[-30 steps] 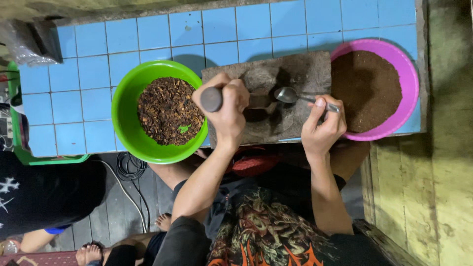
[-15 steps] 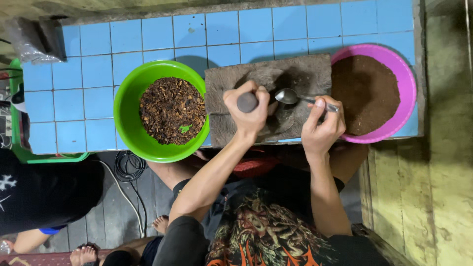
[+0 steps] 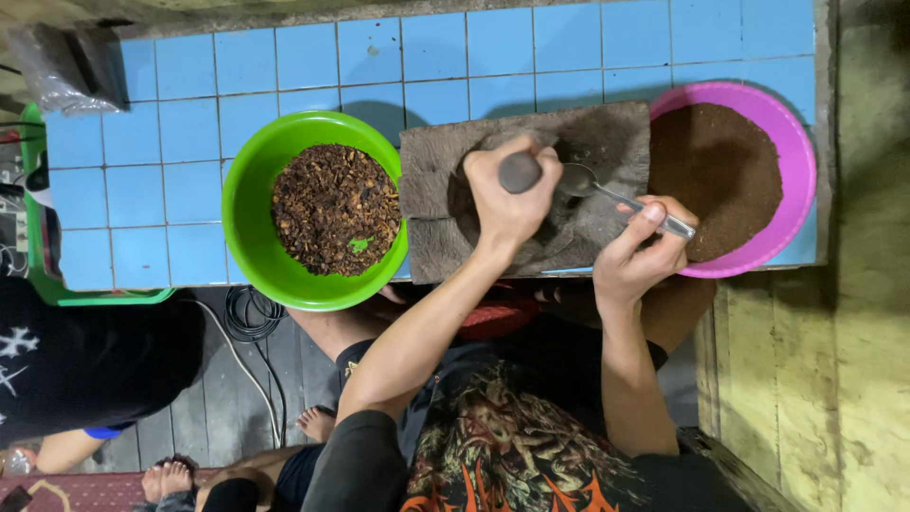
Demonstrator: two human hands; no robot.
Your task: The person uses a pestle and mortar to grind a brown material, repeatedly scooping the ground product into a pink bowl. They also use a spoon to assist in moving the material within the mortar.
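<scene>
Left hand point(image 3: 507, 204) clenched on pestle point(image 3: 518, 172); right hand point(image 3: 637, 254) pinching spoon point(image 3: 607, 194). Nine o'clock: green bowl point(image 3: 248, 232), coarse, unground. Three o'clock: pink bowl point(image 3: 798, 171), fine, ground.

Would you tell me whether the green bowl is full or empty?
Partly full: the green bowl holds a heap of coarse dark brown bits covering its bottom, with bare green wall showing all around.

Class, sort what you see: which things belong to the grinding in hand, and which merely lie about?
In use: left hand gripping pestle; right hand holding spoon; stone mortar; green bowl; pink bowl.
Lying about: green tray; plastic bag; cable.
</scene>
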